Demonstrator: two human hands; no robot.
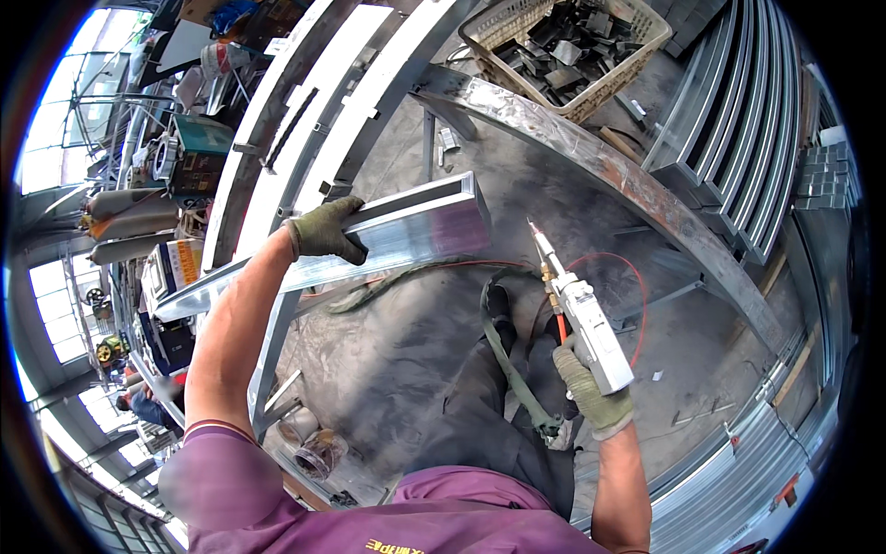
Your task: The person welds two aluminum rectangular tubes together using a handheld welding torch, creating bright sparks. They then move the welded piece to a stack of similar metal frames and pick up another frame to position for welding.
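Note:
My left hand (325, 231), in a green work glove, grips a long shiny rectangular metal tube (406, 226) and holds it up level across the middle of the view. In a matching glove, my right hand (591, 388) is closed around the white body of a hand-held welding torch (581, 319). Its thin nozzle points up toward the tube's near end and does not touch it. A red cable and a green-sleeved hose (503, 355) hang from the torch. My legs in dark trousers stand on the concrete floor (406, 360) below.
A curved steel beam (591, 152) arcs across the upper right. Behind it stands a plastic basket (572, 46) with several metal offcuts. Long metal profiles (748, 120) are stacked at the right, more rails lie at the upper left, and machines and clutter sit at the far left.

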